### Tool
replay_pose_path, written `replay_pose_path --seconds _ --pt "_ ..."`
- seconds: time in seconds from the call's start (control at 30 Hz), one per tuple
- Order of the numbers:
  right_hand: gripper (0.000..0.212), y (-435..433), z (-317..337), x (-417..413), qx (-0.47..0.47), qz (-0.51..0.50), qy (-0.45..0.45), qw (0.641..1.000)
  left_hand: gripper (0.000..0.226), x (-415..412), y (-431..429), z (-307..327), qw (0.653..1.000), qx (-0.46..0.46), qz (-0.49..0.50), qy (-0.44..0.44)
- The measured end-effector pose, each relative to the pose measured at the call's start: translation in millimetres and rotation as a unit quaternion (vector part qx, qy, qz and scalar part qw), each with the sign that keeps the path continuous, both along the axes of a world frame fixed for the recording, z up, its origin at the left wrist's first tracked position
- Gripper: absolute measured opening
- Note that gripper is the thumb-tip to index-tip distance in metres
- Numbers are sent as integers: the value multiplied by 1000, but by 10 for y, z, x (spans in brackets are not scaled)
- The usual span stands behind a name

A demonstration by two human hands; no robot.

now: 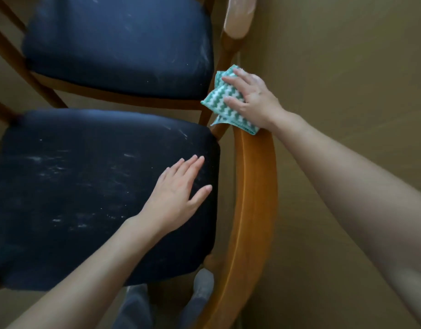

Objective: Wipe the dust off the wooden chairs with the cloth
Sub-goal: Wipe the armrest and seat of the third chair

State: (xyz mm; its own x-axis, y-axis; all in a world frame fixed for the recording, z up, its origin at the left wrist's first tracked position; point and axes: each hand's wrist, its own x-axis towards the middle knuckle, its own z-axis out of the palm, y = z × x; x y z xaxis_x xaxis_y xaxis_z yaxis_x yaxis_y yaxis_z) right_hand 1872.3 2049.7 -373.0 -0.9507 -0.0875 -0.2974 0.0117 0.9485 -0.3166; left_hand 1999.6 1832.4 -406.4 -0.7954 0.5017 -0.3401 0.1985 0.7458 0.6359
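Note:
Two wooden chairs stand side by side below me. The near chair has a curved wooden back rail (254, 186) and a dark blue seat (86, 186) streaked with white dust. My right hand (254, 100) presses a folded green-and-white zigzag cloth (225, 108) onto the far end of that rail. My left hand (178, 195) lies flat on the near seat, fingers apart, holding nothing. The far chair has a dusty dark blue seat (119, 43), and its back rail (239, 17) is pale with dust.
A tan floor (347, 67) spreads to the right of the chairs. Slanted wooden chair legs (12, 55) show at the left. My feet in grey socks (202, 286) stand under the near chair's back rail.

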Motion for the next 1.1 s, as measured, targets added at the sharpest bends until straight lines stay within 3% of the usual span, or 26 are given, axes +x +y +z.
replay_pose_path --seconds 0.1,0.2,0.3,0.37,0.47,0.57,0.7,0.8,1.0,1.1 --pt "54 62 -37 231 -106 -80 27 991 63 -84 97 93 999 26 16 30" --pt "57 191 -158 699 -256 -160 42 952 64 -81 262 210 997 41 8 65" --pt "58 203 -256 1361 -461 -258 34 848 64 -34 476 281 995 54 13 87" --pt "55 124 -259 1845 -548 -324 3 772 65 2 621 290 993 51 26 100" --pt "69 -60 -224 2478 -589 -379 -16 713 64 50 834 286 991 47 25 121" --pt "54 -243 -196 2846 -609 -398 -26 686 60 90 1021 261 990 17 5 143" --pt "37 -173 -295 2770 -672 -404 -36 620 60 145 1151 140 989 -18 36 143" --pt "34 34 -434 2401 -665 -384 -13 640 63 198 1186 38 985 -14 60 162" --pt "38 388 -485 1724 -638 -271 8 721 58 185 1193 22 988 5 63 143" --pt "38 440 -480 1597 -640 -237 7 731 55 147 1171 42 992 7 48 117"
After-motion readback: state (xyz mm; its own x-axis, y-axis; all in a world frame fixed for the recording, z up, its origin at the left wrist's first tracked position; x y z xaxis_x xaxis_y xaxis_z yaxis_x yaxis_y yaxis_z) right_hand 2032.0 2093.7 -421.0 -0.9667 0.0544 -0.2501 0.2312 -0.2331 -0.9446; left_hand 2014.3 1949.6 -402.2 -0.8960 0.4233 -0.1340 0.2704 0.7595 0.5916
